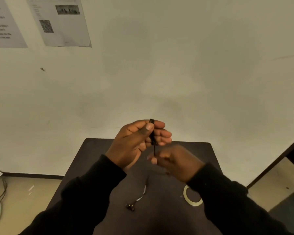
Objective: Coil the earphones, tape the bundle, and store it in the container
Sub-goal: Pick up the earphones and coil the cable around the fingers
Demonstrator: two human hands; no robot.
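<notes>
At frame centre, the left hand is clamping the coiled earphones between thumb and fingers. Just below, the blurred right hand is pinching the trailing cable; tape roll is lying lower right.

Right hand blurred; sleeve hides part of tape roll.

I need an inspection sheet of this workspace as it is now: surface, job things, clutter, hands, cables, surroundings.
Surface: dark table, mostly bare.
Job's things: black earphone coil held above the table; earbuds lying on it; tape roll lying flat. Container: nothing seen.
Clutter: nothing seen.
Grippers: left hand clamps the coil; right hand, blurred, pinches the cord below.
Cables: grey cables on the floor, left.
Surroundings: papers on a pale wall.
</notes>
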